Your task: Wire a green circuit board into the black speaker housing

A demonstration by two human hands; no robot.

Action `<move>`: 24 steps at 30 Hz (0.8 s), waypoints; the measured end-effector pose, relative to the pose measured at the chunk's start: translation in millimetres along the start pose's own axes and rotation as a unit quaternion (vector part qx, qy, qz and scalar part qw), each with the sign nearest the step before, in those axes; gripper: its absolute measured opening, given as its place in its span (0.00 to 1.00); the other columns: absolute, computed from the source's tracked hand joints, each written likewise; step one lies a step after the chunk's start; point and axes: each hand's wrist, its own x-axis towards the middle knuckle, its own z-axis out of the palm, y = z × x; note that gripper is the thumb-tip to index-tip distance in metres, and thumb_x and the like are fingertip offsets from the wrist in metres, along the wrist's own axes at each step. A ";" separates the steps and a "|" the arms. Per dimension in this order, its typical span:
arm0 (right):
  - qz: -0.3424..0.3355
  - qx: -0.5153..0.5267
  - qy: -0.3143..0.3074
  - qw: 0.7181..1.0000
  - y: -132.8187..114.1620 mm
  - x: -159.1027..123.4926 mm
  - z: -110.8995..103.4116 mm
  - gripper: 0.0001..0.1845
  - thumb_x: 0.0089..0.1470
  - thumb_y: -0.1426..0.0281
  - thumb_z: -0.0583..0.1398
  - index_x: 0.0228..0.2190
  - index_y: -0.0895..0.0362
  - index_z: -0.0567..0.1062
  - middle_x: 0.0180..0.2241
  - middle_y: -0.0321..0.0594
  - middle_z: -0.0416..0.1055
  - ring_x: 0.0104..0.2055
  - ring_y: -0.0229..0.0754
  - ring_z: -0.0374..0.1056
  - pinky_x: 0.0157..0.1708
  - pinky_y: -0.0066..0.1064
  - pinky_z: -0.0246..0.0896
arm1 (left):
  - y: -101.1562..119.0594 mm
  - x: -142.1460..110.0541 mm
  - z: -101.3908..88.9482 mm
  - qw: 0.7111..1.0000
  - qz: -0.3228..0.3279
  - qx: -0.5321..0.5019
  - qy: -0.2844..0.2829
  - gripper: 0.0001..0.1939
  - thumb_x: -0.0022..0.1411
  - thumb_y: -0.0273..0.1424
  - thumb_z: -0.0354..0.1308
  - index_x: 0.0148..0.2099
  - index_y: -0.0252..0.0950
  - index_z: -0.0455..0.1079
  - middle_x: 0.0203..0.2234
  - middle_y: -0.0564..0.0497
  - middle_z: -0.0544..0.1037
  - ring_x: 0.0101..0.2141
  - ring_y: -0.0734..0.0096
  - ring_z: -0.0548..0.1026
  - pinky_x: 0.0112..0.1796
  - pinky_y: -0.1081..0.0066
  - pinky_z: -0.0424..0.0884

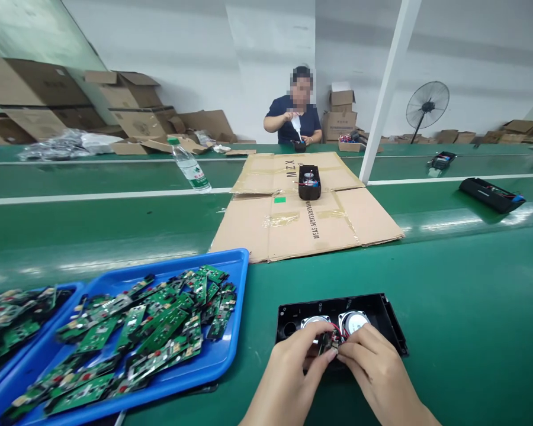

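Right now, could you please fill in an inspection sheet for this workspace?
Surface: green bench, flattened cardboard across the belt.
Job's things: open black housing with two round speakers; small part pinched between both hands.
Clutter: blue tray heaped with green circuit boards; water bottle lying tilted.
Grips: left hand and right hand fingertips meet over the housing.
Cables: red and black wires at the speakers.
Surroundings: seated co-worker, cartons, standing fan.

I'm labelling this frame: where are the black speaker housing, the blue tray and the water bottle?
black speaker housing (384,313): head view, its right wall.
blue tray (231,355): head view, bare right rim.
water bottle (190,168): head view, its labelled body.
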 end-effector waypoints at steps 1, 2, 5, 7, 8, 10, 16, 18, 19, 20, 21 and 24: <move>0.012 0.005 0.000 1.000 0.8 -1.6 1.1 0.09 0.60 0.77 0.53 0.30 0.58 0.71 0.28 0.36 0.65 0.30 0.35 0.59 0.28 0.25 0.55 | 2.3 1.0 -1.6 1.000 -0.011 -0.005 -0.008 0.10 0.59 0.26 0.53 0.42 0.42 0.69 0.33 0.54 0.77 0.28 0.74 0.74 0.29 0.79 0.73; 0.030 0.007 -0.002 1.000 1.7 -3.1 2.0 0.09 0.60 0.76 0.53 0.29 0.58 0.70 0.28 0.36 0.65 0.30 0.35 0.60 0.28 0.25 0.55 | 4.7 2.0 -3.4 1.000 -0.020 -0.010 -0.019 0.10 0.59 0.25 0.52 0.42 0.42 0.69 0.34 0.54 0.77 0.28 0.74 0.73 0.30 0.79 0.73; 0.108 0.006 -0.015 0.994 4.0 -6.2 2.1 0.06 0.57 0.73 0.57 0.28 0.57 0.68 0.26 0.35 0.64 0.28 0.35 0.62 0.25 0.24 0.56 | 12.2 4.5 -10.8 0.998 -0.019 -0.002 -0.056 0.12 0.59 0.23 0.51 0.42 0.42 0.69 0.34 0.56 0.76 0.30 0.73 0.73 0.33 0.78 0.71; 0.169 0.020 -0.039 0.985 4.8 -6.4 0.7 0.07 0.54 0.74 0.59 0.38 0.56 0.69 0.26 0.32 0.65 0.26 0.34 0.63 0.24 0.23 0.59 | 17.3 5.0 -16.4 0.996 0.000 0.029 -0.086 0.13 0.59 0.20 0.51 0.41 0.42 0.69 0.34 0.57 0.77 0.33 0.73 0.73 0.35 0.78 0.68; 0.185 0.027 -0.056 0.981 4.9 -6.0 -0.1 0.14 0.53 0.75 0.60 0.43 0.54 0.67 0.27 0.31 0.66 0.27 0.34 0.64 0.26 0.23 0.61 | 19.7 4.8 -18.8 0.994 0.013 0.043 -0.101 0.14 0.59 0.19 0.51 0.41 0.43 0.69 0.35 0.58 0.77 0.34 0.74 0.73 0.36 0.79 0.67; 0.179 0.028 -0.089 0.979 4.1 -4.7 -1.3 0.18 0.54 0.75 0.58 0.47 0.51 0.66 0.29 0.31 0.66 0.29 0.34 0.65 0.28 0.23 0.63 | 23.2 3.7 -22.0 0.991 0.040 0.047 -0.118 0.15 0.60 0.18 0.51 0.42 0.44 0.70 0.37 0.59 0.77 0.36 0.75 0.74 0.38 0.80 0.66; 0.078 -0.023 -0.071 0.994 0.6 -2.0 -0.1 0.07 0.62 0.68 0.51 0.36 0.54 0.69 0.27 0.35 0.64 0.29 0.37 0.63 0.25 0.25 0.58 | 20.9 0.5 -19.6 0.990 0.078 0.049 -0.108 0.14 0.61 0.19 0.50 0.42 0.44 0.68 0.39 0.59 0.76 0.38 0.76 0.73 0.39 0.81 0.65; 0.053 -0.040 -0.059 0.996 0.9 -2.0 0.8 0.08 0.62 0.68 0.50 0.35 0.55 0.68 0.26 0.35 0.63 0.28 0.37 0.62 0.25 0.25 0.57 | 18.2 -0.3 -17.7 0.989 0.085 0.058 -0.109 0.14 0.62 0.19 0.49 0.42 0.43 0.67 0.39 0.57 0.76 0.38 0.75 0.73 0.39 0.80 0.65; 0.043 -0.046 -0.055 0.996 1.1 -1.9 1.2 0.08 0.62 0.68 0.50 0.35 0.55 0.67 0.26 0.35 0.63 0.28 0.37 0.61 0.25 0.25 0.57 | 17.1 -0.6 -16.9 0.988 0.085 0.061 -0.111 0.13 0.62 0.20 0.49 0.43 0.44 0.67 0.39 0.57 0.75 0.38 0.75 0.73 0.39 0.79 0.65; 0.034 -0.052 -0.050 0.997 1.3 -1.8 1.5 0.08 0.62 0.69 0.50 0.34 0.55 0.67 0.26 0.35 0.62 0.27 0.37 0.61 0.24 0.25 0.57 | 16.3 -0.8 -16.1 0.988 0.083 0.063 -0.112 0.13 0.63 0.20 0.48 0.43 0.44 0.66 0.40 0.57 0.75 0.38 0.74 0.73 0.39 0.79 0.65; 0.027 -0.058 -0.045 0.997 1.4 -1.6 1.8 0.08 0.62 0.70 0.49 0.33 0.56 0.66 0.25 0.35 0.62 0.27 0.37 0.61 0.24 0.24 0.56 | 15.8 -1.0 -15.3 0.988 0.080 0.066 -0.113 0.13 0.63 0.21 0.48 0.43 0.44 0.66 0.40 0.57 0.75 0.39 0.74 0.73 0.39 0.78 0.65; 0.018 -0.071 -0.033 0.997 0.6 -1.1 2.8 0.07 0.61 0.72 0.50 0.31 0.56 0.65 0.25 0.35 0.61 0.26 0.36 0.60 0.23 0.24 0.55 | 15.7 -1.0 -13.5 0.989 0.073 0.062 -0.113 0.12 0.63 0.21 0.48 0.43 0.44 0.66 0.41 0.56 0.75 0.40 0.72 0.72 0.40 0.77 0.65</move>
